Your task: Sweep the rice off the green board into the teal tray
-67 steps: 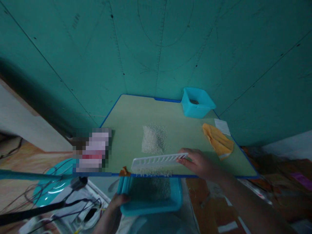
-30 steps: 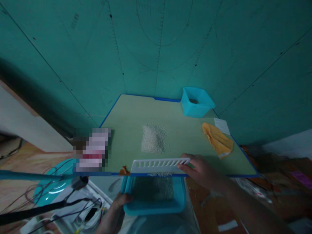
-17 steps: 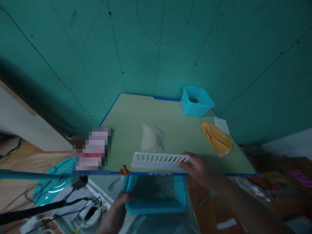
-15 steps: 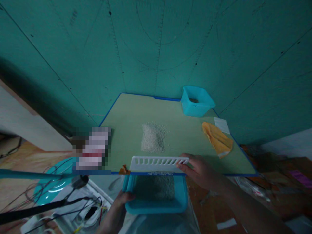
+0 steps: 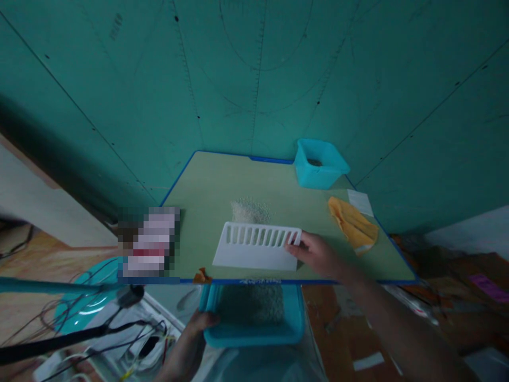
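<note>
A white slotted plastic panel (image 5: 258,254) is tilted over the table's front part, with my right hand (image 5: 316,253) closed on its right end. Behind it lies a pile of small pale granules (image 5: 249,211), its near part hidden by the panel. Just below the table's front edge is a blue plastic bin (image 5: 254,339) with similar granules (image 5: 262,305) inside. My left hand (image 5: 201,323) grips the bin's left side, thumb over the rim. A few granules (image 5: 260,281) lie along the table edge above the bin.
On the pale green table (image 5: 222,170) stand a smaller blue bin (image 5: 318,178) at the back right and a yellow cloth (image 5: 353,225) beside a white sheet (image 5: 360,202). An orange scrap (image 5: 202,275) sits at the front edge. A blurred-out pink object (image 5: 153,241) lies left; cables (image 5: 51,318) clutter the lower left.
My right hand has moved the panel away from me, from the table's front edge toward the granule pile, and its face now shows more. My left hand and the bin stay put.
</note>
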A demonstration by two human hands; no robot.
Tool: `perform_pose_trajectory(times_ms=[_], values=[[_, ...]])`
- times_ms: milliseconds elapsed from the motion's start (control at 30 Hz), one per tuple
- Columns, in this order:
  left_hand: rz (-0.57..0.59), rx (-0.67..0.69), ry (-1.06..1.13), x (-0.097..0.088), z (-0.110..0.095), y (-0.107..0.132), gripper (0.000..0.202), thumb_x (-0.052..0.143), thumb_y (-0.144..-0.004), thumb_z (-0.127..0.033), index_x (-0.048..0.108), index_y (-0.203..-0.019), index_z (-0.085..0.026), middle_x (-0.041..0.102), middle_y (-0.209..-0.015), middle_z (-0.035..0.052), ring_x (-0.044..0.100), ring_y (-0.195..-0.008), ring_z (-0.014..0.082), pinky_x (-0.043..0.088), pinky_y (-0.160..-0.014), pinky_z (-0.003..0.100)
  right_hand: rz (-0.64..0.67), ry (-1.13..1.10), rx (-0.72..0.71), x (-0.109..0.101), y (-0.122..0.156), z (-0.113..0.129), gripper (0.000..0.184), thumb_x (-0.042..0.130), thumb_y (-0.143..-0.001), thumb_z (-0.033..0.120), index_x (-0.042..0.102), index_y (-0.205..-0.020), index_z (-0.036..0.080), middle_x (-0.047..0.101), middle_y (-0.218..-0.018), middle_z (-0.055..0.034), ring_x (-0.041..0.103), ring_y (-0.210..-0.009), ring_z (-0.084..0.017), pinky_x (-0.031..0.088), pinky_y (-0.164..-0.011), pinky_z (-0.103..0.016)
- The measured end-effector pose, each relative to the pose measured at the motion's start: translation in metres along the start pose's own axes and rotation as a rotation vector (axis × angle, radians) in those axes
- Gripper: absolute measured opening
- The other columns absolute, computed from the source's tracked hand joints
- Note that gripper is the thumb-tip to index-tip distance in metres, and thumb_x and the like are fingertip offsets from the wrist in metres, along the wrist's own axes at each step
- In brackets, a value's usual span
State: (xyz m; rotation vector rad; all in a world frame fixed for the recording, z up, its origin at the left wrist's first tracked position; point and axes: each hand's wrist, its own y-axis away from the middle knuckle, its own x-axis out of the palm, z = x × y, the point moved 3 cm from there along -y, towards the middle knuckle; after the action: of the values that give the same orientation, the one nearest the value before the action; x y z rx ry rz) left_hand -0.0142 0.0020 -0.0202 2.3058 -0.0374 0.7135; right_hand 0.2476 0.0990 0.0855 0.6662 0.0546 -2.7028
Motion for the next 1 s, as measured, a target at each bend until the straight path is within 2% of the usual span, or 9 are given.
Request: perform_pose_trajectory(times_ms=[200,300,367,600,767,1000], values=[[-0.013,0.003,0.040,0.000,0.002,0.001,0.047,0.067,-0.058,-0.023,0.070,-0.105,-0.020,0.079,-0.094,0.0007,0.059,-0.111,0.0331,0.042,-0.097,0.040,0.097,-0.104,0.075,0.002,-0.021,-0.015,0.026,0.054,-0.082,0.040,0.061,-0.093,0.017,0.066,-0.091,-0.0052,0.059,-0.082,-0.019,0.046,-0.073,-0.030],[-0.036,0.004,0.038,0.001,0.002,0.004,0.041,0.066,-0.060,-0.022,0.072,-0.101,-0.019,0.079,-0.094,0.0021,0.059,-0.111,0.0331,0.044,-0.094,0.040,0.141,-0.126,0.074,0.006,-0.020,-0.016,0.024,0.054,-0.083,0.038,0.061,-0.093,0.017,0.066,-0.091,-0.0045,0.060,-0.084,-0.019,0.046,-0.075,-0.030],[-0.033,0.013,0.031,0.002,0.001,0.004,0.036,0.065,-0.061,-0.021,0.073,-0.096,-0.018,0.079,-0.094,0.0023,0.059,-0.112,0.0330,0.043,-0.095,0.041,0.122,-0.129,0.064,0.007,-0.020,-0.016,0.022,0.055,-0.083,0.036,0.061,-0.093,0.017,0.067,-0.092,-0.0047,0.060,-0.086,-0.019,0.046,-0.076,-0.031],[0.006,0.035,0.006,-0.006,0.003,-0.002,0.023,0.065,-0.062,-0.021,0.076,-0.082,-0.023,0.079,-0.092,-0.0017,0.056,-0.115,0.0321,0.040,-0.098,0.040,0.135,-0.166,0.095,0.011,-0.025,-0.019,0.022,0.056,-0.082,0.036,0.060,-0.093,0.017,0.066,-0.091,-0.0047,0.061,-0.084,-0.018,0.046,-0.076,-0.031],[0.031,0.045,-0.016,-0.003,0.003,0.000,0.022,0.063,-0.064,-0.019,0.076,-0.081,-0.024,0.079,-0.092,-0.0020,0.056,-0.115,0.0305,0.041,-0.097,0.039,0.120,-0.190,0.094,0.013,-0.025,-0.021,0.023,0.057,-0.081,0.039,0.059,-0.090,0.018,0.065,-0.089,-0.0041,0.060,-0.082,-0.018,0.046,-0.074,-0.030],[-0.006,0.021,-0.019,-0.004,0.004,0.000,0.021,0.064,-0.062,-0.021,0.076,-0.079,-0.023,0.079,-0.089,-0.0019,0.058,-0.111,0.0314,0.039,-0.098,0.040,0.114,-0.161,0.098,0.014,-0.024,-0.015,0.024,0.057,-0.080,0.038,0.059,-0.089,0.017,0.064,-0.084,-0.0035,0.059,-0.076,-0.017,0.044,-0.070,-0.029]])
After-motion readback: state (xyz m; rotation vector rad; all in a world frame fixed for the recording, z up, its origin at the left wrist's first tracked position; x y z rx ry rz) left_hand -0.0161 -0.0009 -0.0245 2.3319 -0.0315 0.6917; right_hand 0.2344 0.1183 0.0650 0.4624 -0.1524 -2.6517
